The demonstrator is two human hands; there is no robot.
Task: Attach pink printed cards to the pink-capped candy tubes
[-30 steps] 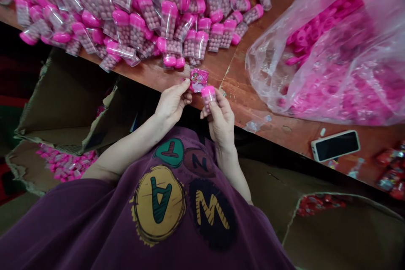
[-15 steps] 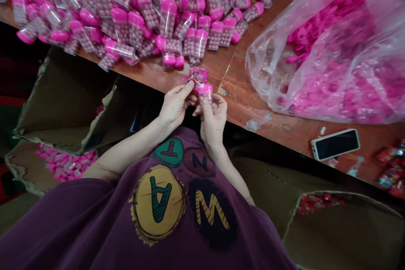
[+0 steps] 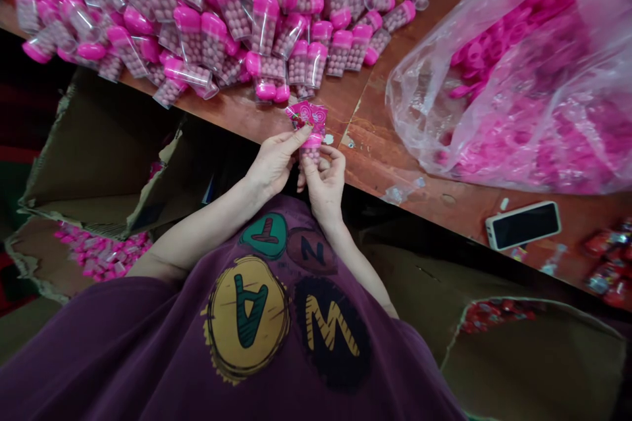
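Note:
My left hand (image 3: 272,163) pinches a small pink printed sticker (image 3: 307,114) between thumb and fingers. My right hand (image 3: 323,179) is wrapped round a small clear bottle with a pink cap (image 3: 311,145), filled with pinkish balls. The sticker sits right above the bottle's cap and the two hands touch, just over the near edge of the brown table (image 3: 380,151). A big pile of like pink-capped bottles (image 3: 207,20) lies on the table beyond my hands.
A clear plastic bag of pink caps (image 3: 518,79) fills the table's right side. A white phone (image 3: 523,225) lies near the table edge. An open cardboard box with pink items (image 3: 99,251) stands low left. Another box with red packets (image 3: 498,314) is low right.
My two hands have drawn together. The right hand has brought the bottle left and up under the sticker, which now lies against the cap.

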